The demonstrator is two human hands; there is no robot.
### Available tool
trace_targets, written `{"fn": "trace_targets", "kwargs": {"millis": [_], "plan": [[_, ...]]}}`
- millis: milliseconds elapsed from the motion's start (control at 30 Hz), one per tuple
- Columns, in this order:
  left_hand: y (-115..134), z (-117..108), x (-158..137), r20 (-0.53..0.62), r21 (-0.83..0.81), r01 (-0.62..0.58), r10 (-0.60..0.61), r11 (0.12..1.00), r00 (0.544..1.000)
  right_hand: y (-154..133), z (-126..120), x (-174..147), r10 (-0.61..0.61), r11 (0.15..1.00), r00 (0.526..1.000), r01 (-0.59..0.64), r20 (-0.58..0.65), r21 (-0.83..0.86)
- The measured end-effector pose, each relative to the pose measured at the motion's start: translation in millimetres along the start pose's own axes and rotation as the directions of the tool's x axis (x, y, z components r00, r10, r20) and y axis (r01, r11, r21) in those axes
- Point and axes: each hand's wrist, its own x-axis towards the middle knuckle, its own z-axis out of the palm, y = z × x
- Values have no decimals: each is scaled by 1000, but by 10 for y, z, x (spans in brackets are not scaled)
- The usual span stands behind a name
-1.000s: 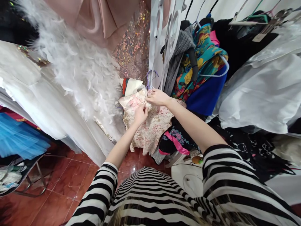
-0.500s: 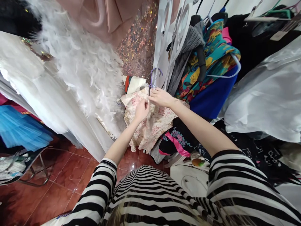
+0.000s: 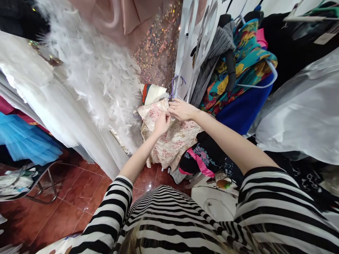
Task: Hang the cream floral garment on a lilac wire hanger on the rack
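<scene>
In the middle of the head view hangs a cream garment with a pink floral print point(image 3: 182, 139), with purple hangers point(image 3: 173, 86) above it. Both of my hands are close together at its upper front edge. My left hand point(image 3: 162, 123) is closed in a pinch on the cloth. My right hand point(image 3: 182, 110) has its fingers bent and pressed together on the garment's edge just under the hanger. The fingertips of both hands almost meet, and the small spot between them is hidden. A white cloth with a red and green stripe point(image 3: 153, 93) shows behind the garment.
White feathered clothing point(image 3: 106, 77) and a pink sequined dress point(image 3: 159, 49) hang at the left and back. On the right are a white metal rack point(image 3: 203, 38), a teal floral garment point(image 3: 243, 56) and a white dress point(image 3: 302, 109). A chair point(image 3: 39, 180) stands on the red tiles.
My left hand has shifted slightly right and up, closer to my right hand. The view has moved a little; both hands stay at the garment's upper edge.
</scene>
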Motion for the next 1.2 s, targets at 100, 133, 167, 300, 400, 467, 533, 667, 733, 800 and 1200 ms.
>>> {"fn": "trace_targets", "kwargs": {"millis": [100, 133, 167, 300, 400, 467, 533, 667, 733, 800, 1200], "plan": [[-26, 12, -27, 19, 44, 13, -14, 999, 1000, -7, -43, 34, -27, 1000, 1000, 27, 15, -9], [-29, 14, -37, 25, 59, 18, -20, 998, 999, -13, -61, 39, -29, 999, 999, 30, 22, -14], [-30, 15, -45, 28, 72, 17, -19, 997, 999, -19, -79, 38, -29, 999, 999, 29, 34, -20], [-9, 13, -66, 27, 91, -33, 31, 995, 999, -27, -134, 1, 9, 999, 996, -5, 94, -39], [24, 21, -63, 29, 105, -56, 53, 993, 998, -6, -144, -33, 65, 996, 993, -60, 97, -59], [49, 32, -54, 27, 103, -66, 64, 992, 998, 11, -141, -43, 97, 992, 991, -89, 93, -86], [76, 39, -44, 11, 91, -79, 78, 993, 997, 26, -140, -43, 121, 987, 988, -109, 95, -119], [137, 9, -25, -29, 73, -91, 93, 993, 995, 48, -162, -35, 165, 976, 984, -153, 69, -156], [166, -26, -21, -23, 76, -80, 82, 994, 996, 47, -183, -36, 178, 974, 983, -170, 40, -152], [188, -59, -21, -8, 85, -65, 66, 994, 998, 26, -201, -36, 179, 974, 984, -177, 7, -142], [109, 36, 83, 9, 184, -6, 5, 983, 1000, -277, -239, -10, 286, 958, 947, -276, 146, -82]]}}
